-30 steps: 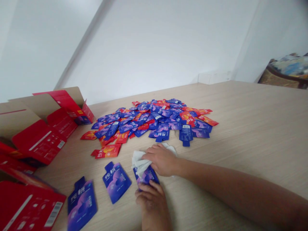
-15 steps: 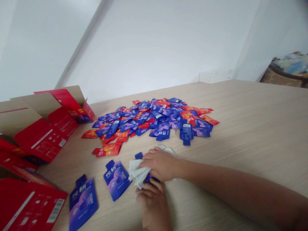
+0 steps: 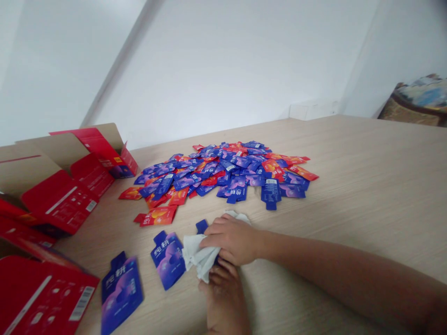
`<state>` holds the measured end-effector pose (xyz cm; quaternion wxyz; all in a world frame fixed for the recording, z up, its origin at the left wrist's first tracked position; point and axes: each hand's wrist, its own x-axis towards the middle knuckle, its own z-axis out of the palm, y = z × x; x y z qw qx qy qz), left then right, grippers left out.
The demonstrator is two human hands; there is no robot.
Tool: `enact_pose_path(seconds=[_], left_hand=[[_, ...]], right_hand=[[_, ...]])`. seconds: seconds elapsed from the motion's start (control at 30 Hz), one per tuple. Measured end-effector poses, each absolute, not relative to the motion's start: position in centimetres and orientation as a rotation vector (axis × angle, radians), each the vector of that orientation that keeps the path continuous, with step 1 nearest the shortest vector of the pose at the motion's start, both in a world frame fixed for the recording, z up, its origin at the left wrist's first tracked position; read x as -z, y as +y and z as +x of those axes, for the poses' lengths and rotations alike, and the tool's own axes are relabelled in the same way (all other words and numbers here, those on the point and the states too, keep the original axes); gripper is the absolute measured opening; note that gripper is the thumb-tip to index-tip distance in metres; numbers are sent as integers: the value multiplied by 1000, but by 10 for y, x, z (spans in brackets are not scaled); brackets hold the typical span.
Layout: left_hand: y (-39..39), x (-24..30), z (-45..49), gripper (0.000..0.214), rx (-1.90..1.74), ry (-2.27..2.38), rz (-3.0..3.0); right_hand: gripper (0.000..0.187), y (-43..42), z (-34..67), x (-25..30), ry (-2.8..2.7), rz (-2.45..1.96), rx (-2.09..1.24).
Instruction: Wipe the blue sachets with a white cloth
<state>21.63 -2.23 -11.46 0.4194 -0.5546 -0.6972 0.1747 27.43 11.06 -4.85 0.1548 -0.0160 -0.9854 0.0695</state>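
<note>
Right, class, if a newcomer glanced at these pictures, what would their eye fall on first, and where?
Probably the big pile of blue and red sachets, spread on the table near the picture's centre. Nearer, the right hand holds a white cloth over a blue sachet, with the left hand close by. Open red boxes along the left edge might catch the eye next.

plain indoor room: white wall (image 3: pixel 244 70), table (image 3: pixel 366 186)
</note>
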Motion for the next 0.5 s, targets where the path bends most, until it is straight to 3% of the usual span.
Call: enact_pose_path(seconds=[0.5], left_hand=[[-24, 120, 215, 27, -528, -1613, -1343]], right_hand=[[37, 118, 273, 50, -2713, -324, -247]])
